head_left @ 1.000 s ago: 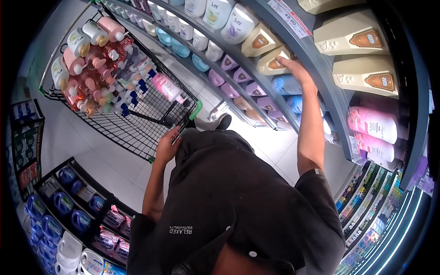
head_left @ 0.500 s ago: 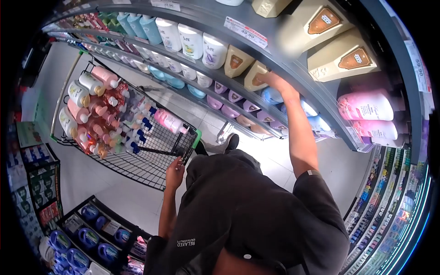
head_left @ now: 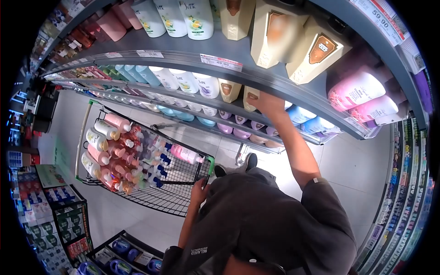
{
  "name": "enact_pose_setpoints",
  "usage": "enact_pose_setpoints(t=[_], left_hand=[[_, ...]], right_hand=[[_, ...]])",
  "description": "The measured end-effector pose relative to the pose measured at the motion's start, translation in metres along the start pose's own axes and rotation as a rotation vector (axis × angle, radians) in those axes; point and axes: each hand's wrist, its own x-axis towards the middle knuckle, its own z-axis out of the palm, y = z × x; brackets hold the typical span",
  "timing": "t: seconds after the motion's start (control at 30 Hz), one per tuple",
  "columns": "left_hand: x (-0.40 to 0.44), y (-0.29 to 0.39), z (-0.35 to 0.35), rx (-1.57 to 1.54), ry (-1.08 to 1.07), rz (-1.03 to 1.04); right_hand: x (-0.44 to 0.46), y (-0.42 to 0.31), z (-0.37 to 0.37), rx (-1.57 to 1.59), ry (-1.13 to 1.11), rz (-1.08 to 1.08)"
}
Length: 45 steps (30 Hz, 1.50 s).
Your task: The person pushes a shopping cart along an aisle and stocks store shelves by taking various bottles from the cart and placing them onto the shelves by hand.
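Note:
My right hand (head_left: 270, 104) reaches under the upper shelf's edge to a gold bottle (head_left: 250, 106) with a brown label on the shelf below. It is against the bottle's right side; its fingers are largely hidden, so I cannot see whether they are round it. At the near end of the wire shopping cart (head_left: 174, 195), my left hand (head_left: 199, 191) is closed on the rim beside a green corner piece (head_left: 211, 165). Several pump bottles (head_left: 126, 156) in pink, white and red fill the cart's far part. A pink bottle (head_left: 185, 153) lies apart, nearer to me.
The upper shelf (head_left: 183, 50) holds white bottles (head_left: 197, 20), gold bottles (head_left: 316, 50) and pink bottles (head_left: 357, 89). Purple-capped items (head_left: 240, 130) line a lower shelf. Low display boxes (head_left: 130, 254) stand behind at left. Another stocked shelf (head_left: 403, 197) rises at right.
My view has tilted up, so the shelves, cart and body sit lower in it and more of the upper shelf shows. My right hand stays by the gold bottle, my left at the cart's rim.

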Motion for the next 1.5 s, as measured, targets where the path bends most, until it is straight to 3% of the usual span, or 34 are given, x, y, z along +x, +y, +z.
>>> enact_pose_setpoints(t=[0.07, 0.1, 0.17, 0.23, 0.37, 0.43, 0.5, 0.53, 0.7, 0.73, 0.93, 1.0, 1.23, 1.4, 1.5], left_hand=[[0.003, 0.001, -0.003, -0.033, -0.037, -0.008], [0.005, 0.0, -0.004, -0.051, -0.057, -0.031], [0.011, -0.019, 0.002, -0.027, -0.072, 0.013], [-0.005, -0.004, -0.005, 0.056, -0.033, -0.032], [-0.054, -0.021, 0.005, 0.015, 0.056, -0.057], [-0.072, -0.038, 0.015, -0.012, 0.111, 0.017], [-0.086, -0.035, 0.015, 0.083, 0.129, -0.028], [-0.089, -0.032, 0.015, 0.114, 0.132, -0.055], [-0.089, -0.043, 0.005, 0.272, 0.087, -0.01], [-0.089, -0.048, 0.009, 0.25, 0.177, 0.049], [-0.082, -0.049, 0.015, 0.21, 0.227, 0.033], [-0.079, -0.054, 0.016, 0.258, 0.235, 0.052], [-0.07, -0.058, 0.013, 0.223, 0.184, 0.073], [-0.064, -0.068, 0.012, 0.25, 0.204, 0.101], [-0.058, -0.081, 0.012, 0.245, 0.221, 0.077]], right_hand=[[-0.034, 0.0, 0.011, -0.227, 0.085, -0.096], [-0.056, -0.002, 0.01, -0.257, 0.249, -0.235], [-0.094, -0.007, 0.012, -0.157, 0.34, -0.344], [-0.129, 0.006, 0.034, 0.066, 0.251, -0.431], [-0.202, 0.077, 0.133, 0.231, -0.198, -0.243], [-0.237, 0.128, 0.182, 0.237, -0.274, -0.164], [-0.254, 0.172, 0.217, 0.344, -0.37, 0.101], [-0.253, 0.173, 0.217, 0.327, -0.425, 0.275], [-0.229, 0.135, 0.212, 0.374, -0.469, 0.114], [-0.225, 0.131, 0.217, 0.413, -0.454, 0.028], [-0.221, 0.052, 0.208, 0.432, -0.487, -0.046], [-0.223, 0.035, 0.195, 0.427, -0.613, -0.104], [-0.27, 0.06, 0.201, 0.331, -0.726, -0.027], [-0.271, 0.073, 0.192, 0.349, -0.661, -0.008], [-0.249, 0.075, 0.165, 0.392, -0.229, -0.101]])
